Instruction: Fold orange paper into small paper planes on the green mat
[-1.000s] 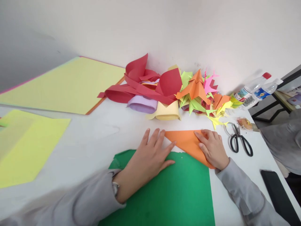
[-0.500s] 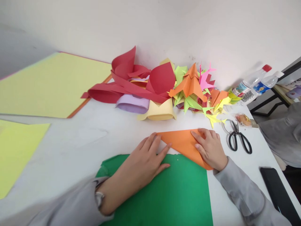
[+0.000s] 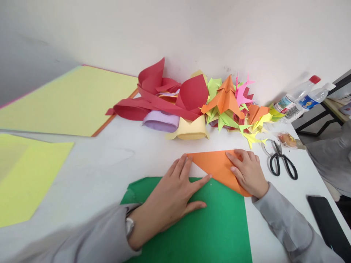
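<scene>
Your left hand (image 3: 175, 193) and right hand (image 3: 248, 172) both press flat on the orange folded paper (image 3: 216, 166), which overlaps the green sheet (image 3: 208, 226); scissors (image 3: 282, 165) sit just right.

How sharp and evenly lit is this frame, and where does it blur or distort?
Head view: soft, even light, no glare, faint shadows behind the clear plastic bottles; the left hand, the right hand and the folded orange paper triangle look sharp; the grey left sleeve and yellow paper sheets at the left edge are smeared and stretched.
</scene>
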A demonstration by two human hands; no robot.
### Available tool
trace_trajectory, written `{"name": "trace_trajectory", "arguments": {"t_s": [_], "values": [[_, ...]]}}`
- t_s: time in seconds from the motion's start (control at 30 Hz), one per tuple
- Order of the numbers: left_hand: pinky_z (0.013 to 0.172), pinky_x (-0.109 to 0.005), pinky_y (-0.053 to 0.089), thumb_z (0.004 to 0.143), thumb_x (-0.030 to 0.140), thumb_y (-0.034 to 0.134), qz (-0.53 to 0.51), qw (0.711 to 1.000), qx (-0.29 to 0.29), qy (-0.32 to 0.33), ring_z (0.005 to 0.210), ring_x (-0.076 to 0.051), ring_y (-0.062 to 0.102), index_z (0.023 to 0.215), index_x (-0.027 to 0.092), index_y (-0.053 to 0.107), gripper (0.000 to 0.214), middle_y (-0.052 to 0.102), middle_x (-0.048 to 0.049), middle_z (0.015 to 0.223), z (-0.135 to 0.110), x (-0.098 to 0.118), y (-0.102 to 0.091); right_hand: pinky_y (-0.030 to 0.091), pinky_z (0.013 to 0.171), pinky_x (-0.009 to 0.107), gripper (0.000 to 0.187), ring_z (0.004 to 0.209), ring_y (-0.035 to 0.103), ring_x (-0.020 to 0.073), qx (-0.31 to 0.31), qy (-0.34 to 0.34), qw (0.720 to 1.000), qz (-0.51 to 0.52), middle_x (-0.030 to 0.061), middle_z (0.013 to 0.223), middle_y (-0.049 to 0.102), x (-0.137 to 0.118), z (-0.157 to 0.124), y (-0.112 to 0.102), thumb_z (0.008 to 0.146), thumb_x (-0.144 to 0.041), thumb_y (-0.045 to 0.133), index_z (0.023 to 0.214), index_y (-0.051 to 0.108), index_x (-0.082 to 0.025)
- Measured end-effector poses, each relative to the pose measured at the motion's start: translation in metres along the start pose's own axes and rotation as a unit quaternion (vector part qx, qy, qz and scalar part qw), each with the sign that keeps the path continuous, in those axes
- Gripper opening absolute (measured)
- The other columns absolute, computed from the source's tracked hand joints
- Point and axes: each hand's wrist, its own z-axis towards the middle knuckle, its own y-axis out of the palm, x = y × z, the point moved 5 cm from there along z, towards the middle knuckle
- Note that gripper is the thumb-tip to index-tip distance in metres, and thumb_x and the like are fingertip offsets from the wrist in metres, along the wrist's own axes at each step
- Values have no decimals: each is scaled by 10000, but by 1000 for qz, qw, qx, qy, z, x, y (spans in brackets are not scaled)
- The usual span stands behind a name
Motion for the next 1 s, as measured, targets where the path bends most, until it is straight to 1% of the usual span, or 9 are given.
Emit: {"name": "trace_trajectory", "arguments": {"t_s": [0.17,0.37,0.6,0.7,0.87,1.0], "values": [[1005,-568,342,775,694,478,-4,1000,-8,8,1282,-413,386,1310,360,525,633,416,-157,1411,3,-3,-2,364,822,430,455,1050,439,289,4,3,1000,2,122,1253,514,0,0,-1,961,-435,325,1343,512,-273],[1014,-581,330,794,650,497,6,999,-6,44,1284,-403,373,1331,343,502,619,394,-160,1409,8,-10,-4,368,824,432,440,1068,443,289,25,13,1000,6,131,1247,519,-2,1,-1,963,-411,329,1333,522,-271],[1014,-572,328,841,590,486,7,999,-2,43,1277,-394,391,1328,253,512,593,453,-199,1346,5,-2,0,379,828,427,436,1073,450,292,32,10,999,-8,132,1239,525,-1,1,0,958,-400,345,1334,522,-269],[1012,-574,323,848,607,455,1,999,-5,42,1279,-394,389,1338,251,498,607,464,-196,1337,5,-2,-1,385,824,434,437,1065,454,294,38,6,999,-9,134,1235,527,0,1,0,955,-403,350,1336,520,-274],[1001,-570,335,828,669,410,6,999,-21,31,1272,-414,394,1352,204,480,704,485,-214,1303,5,-3,-2,380,832,441,437,1061,447,292,38,7,999,-7,131,1227,533,-1,1,-1,962,-401,325,1329,528,-275],[1030,-589,293,817,673,436,-4,1000,2,18,1301,-406,351,1315,214,519,682,471,-192,1332,4,0,-2,384,823,439,439,1061,442,296,29,11,999,-7,135,1240,526,-2,1,-1,960,-401,335,1332,526,-268]]}}
